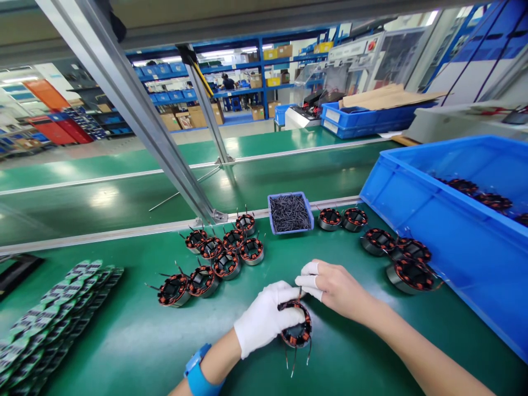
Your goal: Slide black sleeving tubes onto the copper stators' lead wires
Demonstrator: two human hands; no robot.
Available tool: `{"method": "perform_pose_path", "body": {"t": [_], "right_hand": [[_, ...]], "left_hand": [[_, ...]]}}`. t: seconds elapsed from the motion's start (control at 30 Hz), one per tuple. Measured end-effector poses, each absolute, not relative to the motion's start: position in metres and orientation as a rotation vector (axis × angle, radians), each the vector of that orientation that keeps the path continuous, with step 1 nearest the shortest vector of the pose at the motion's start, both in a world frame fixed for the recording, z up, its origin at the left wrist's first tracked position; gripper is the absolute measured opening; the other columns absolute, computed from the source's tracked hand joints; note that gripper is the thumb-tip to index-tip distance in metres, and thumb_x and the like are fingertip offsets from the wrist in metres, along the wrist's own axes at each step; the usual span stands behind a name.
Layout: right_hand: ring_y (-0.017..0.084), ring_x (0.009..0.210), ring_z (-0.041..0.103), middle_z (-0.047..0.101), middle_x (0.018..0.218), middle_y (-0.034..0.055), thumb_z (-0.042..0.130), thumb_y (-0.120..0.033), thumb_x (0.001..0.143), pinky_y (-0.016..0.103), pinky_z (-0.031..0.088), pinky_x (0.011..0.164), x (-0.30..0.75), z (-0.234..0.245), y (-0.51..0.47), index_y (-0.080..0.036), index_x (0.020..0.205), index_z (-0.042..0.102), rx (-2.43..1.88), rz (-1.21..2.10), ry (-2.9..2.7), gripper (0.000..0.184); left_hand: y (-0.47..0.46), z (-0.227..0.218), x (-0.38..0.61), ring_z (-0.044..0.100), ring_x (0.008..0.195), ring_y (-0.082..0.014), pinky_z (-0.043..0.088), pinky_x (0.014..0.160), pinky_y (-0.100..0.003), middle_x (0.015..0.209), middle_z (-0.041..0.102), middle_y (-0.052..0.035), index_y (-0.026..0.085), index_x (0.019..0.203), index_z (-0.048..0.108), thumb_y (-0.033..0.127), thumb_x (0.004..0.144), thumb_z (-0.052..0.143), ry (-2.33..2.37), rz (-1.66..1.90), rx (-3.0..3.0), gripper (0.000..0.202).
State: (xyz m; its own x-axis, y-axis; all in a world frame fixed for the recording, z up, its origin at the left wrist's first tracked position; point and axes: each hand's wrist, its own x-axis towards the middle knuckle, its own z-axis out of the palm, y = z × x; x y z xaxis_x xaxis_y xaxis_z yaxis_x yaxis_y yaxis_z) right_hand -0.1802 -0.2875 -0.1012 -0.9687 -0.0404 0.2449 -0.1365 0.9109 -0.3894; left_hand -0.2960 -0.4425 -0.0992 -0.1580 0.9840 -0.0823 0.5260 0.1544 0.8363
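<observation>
My left hand (268, 316), in a white glove, grips a motor stator (303, 333) with copper windings, its thumb across the ring's opening. Several thin wire leads stick out at the stator's near side. My right hand (334, 286) wears white finger cots and is closed in a pinch at the far edge of the stator, on an upright wire lead (300, 292). Its fingertips hide the lead's end, so whether a small piece sits there cannot be seen. Beyond the hands stands a small blue tray (311, 224) of short black tube pieces (290, 213).
More stators (226, 265) stand grouped on the left, others (410, 274) on the right by a large blue bin (445, 242) with stators inside. Stacked green-edged parts (53, 324) lie at far left. A metal post (136, 110) rises from the bench's back rail.
</observation>
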Motion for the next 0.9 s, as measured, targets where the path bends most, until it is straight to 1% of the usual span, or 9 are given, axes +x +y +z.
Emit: {"method": "perform_pose_path", "body": {"t": [0.13,0.2,0.23,0.3,0.37,0.43,0.57,0.77,0.9], "right_hand": [[0.016,0.074,0.045,0.056,0.081,0.0039,0.037,-0.009,0.085,0.025,0.033,0.058,-0.18,-0.101,-0.288,-0.019,0.086,0.059,0.189,0.359,-2.922,0.025],[0.017,0.071,0.043,0.053,0.076,0.0039,0.038,-0.006,0.081,0.026,0.03,0.055,-0.179,-0.101,-0.289,-0.018,0.079,0.058,0.199,0.249,-2.943,0.023],[0.017,0.07,0.042,0.052,0.073,0.0039,0.039,-0.006,0.079,0.026,0.028,0.054,-0.179,-0.101,-0.289,-0.017,0.075,0.057,0.192,0.213,-2.95,0.021],[0.017,0.069,0.041,0.05,0.071,0.004,0.041,-0.006,0.076,0.027,0.027,0.053,-0.178,-0.101,-0.29,-0.017,0.07,0.054,0.172,0.179,-2.964,0.018],[0.017,0.069,0.041,0.049,0.07,0.0039,0.043,-0.007,0.074,0.027,0.026,0.053,-0.177,-0.101,-0.291,-0.017,0.068,0.053,0.165,0.181,-2.973,0.015],[0.017,0.069,0.041,0.049,0.071,0.0039,0.045,-0.007,0.073,0.027,0.027,0.053,-0.178,-0.102,-0.292,-0.017,0.067,0.052,0.155,0.204,-2.968,0.013],[0.017,0.069,0.041,0.049,0.069,0.0046,0.044,-0.008,0.073,0.026,0.028,0.055,-0.186,-0.113,-0.294,-0.016,0.068,0.054,0.114,0.291,-2.902,0.014],[0.016,0.065,0.042,0.049,0.064,0.0032,0.041,-0.01,0.078,0.025,0.034,0.061,-0.205,-0.123,-0.3,-0.017,0.059,0.053,0.355,0.659,-2.82,0.023],[0.014,0.067,0.045,0.053,0.068,0.0016,0.041,-0.012,0.083,0.023,0.036,0.062,-0.205,-0.114,-0.302,-0.018,0.066,0.057,0.404,0.897,-2.791,0.024]], "left_hand": [[-0.446,-0.093,-0.294,0.047,0.075,-0.0126,0.035,0.068,-0.022,0.078,0.05,0.0033,0.019,0.077,0.055,0.022,0.075,0.053,1.818,0.825,1.424,0.004],[-0.451,-0.087,-0.289,0.048,0.075,-0.0144,0.036,0.067,-0.024,0.079,0.051,0.0027,0.021,0.082,0.055,0.028,0.07,0.059,1.888,0.766,1.395,0.014],[-0.455,-0.085,-0.285,0.048,0.075,-0.0158,0.037,0.067,-0.025,0.081,0.052,0.0022,0.022,0.086,0.056,0.032,0.067,0.062,1.936,0.735,1.375,0.023],[-0.462,-0.084,-0.275,0.048,0.082,-0.0202,0.039,0.072,-0.029,0.09,0.053,-0.0008,0.023,0.103,0.052,0.039,0.057,0.069,2.036,0.703,1.32,0.052],[-0.467,-0.089,-0.264,0.045,0.096,-0.0266,0.037,0.083,-0.036,0.107,0.049,-0.0071,0.021,0.123,0.039,0.043,0.047,0.072,2.123,0.708,1.257,0.085],[-0.469,-0.099,-0.255,0.039,0.107,-0.0303,0.031,0.093,-0.04,0.117,0.042,-0.0122,0.016,0.133,0.021,0.038,0.048,0.071,2.176,0.731,1.206,0.102],[-0.468,-0.119,-0.249,0.039,0.108,-0.0264,0.03,0.095,-0.039,0.115,0.041,-0.0116,0.016,0.137,0.004,0.023,0.058,0.056,2.183,0.823,1.175,0.094],[-0.468,-0.124,-0.255,0.042,0.101,-0.0256,0.036,0.088,-0.039,0.115,0.039,-0.0115,0.017,0.133,-0.018,0.02,0.053,0.058,2.077,0.918,1.109,0.111],[-0.467,-0.121,-0.254,0.042,0.1,-0.0253,0.037,0.087,-0.039,0.118,0.035,-0.0125,0.018,0.131,-0.024,0.02,0.05,0.061,2.05,0.924,1.022,0.117]]}}
